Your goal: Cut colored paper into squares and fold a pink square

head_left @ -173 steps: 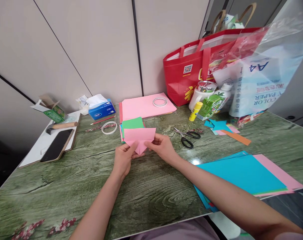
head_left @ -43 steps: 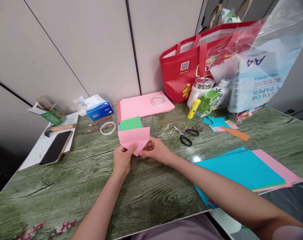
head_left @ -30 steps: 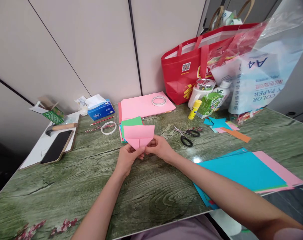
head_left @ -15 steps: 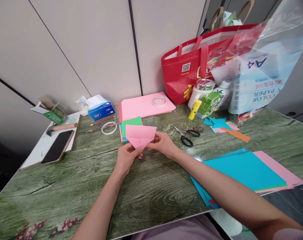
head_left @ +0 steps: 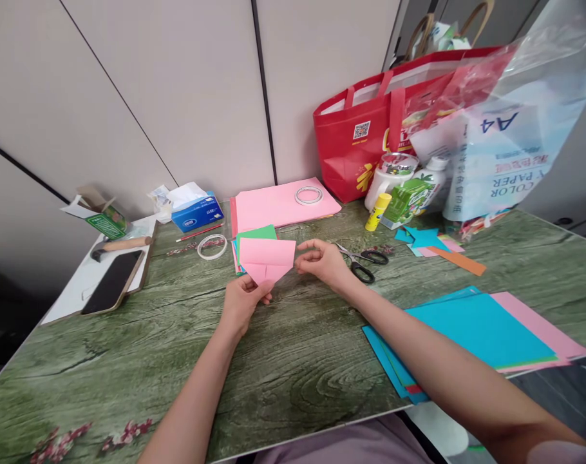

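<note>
A folded sheet of pink paper with a pointed lower end is pinched at that point by my left hand. Crease lines cross its surface, and its upper part forms a wide band. Just to the right of the paper is my right hand, apart from it, its fingers loosely spread with nothing between them. Behind the pink paper a small stack of coloured sheets, green on top, lies on the table and is partly covered. Scissors with black handles lie beyond my right hand.
Blue and pink sheets lie under my right forearm. Toward the back are a pink paper stack, tape rolls, a tissue box, a glue stick and a red bag. A phone and hammer lie left.
My right hand has let go of the pink paper's right edge and moved slightly right, fingers opening. The paper has shifted a little left in my left hand.
</note>
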A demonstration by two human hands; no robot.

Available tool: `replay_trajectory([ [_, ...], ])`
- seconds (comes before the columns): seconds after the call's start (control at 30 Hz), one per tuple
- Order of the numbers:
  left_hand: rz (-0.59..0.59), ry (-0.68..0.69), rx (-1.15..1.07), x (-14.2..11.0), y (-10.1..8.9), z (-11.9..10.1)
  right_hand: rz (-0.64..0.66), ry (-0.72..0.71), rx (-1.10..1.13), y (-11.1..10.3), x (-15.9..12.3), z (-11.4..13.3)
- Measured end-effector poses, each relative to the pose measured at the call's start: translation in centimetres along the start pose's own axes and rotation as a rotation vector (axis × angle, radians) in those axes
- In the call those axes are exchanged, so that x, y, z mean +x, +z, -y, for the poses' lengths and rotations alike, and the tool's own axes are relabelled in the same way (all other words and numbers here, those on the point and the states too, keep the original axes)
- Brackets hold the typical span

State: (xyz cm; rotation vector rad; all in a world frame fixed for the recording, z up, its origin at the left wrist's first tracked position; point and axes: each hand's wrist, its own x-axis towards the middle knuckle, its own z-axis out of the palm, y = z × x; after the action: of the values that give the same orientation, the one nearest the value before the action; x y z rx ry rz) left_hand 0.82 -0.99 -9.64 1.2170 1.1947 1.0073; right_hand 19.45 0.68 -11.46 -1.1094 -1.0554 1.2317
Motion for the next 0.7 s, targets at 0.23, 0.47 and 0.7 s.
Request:
replay_trajectory([
  [0.23, 0.049, -0.004, 0.058, 0.1, -0.4, 0.1, 0.084, 0.002, 0.145, 0.0, -0.1, 0.7],
  [0.47, 0.058, -0.004, 0.036, 0.1, -0.2, 0.1, 0.041, -0.062, -0.029, 0.6, -0.4, -0.3],
  [0.7, -0.181, 0.023, -0.284, 0.5, -0.2, 0.2, 0.25, -0.103, -0.023, 1.6, -1.7, 0.1],
])
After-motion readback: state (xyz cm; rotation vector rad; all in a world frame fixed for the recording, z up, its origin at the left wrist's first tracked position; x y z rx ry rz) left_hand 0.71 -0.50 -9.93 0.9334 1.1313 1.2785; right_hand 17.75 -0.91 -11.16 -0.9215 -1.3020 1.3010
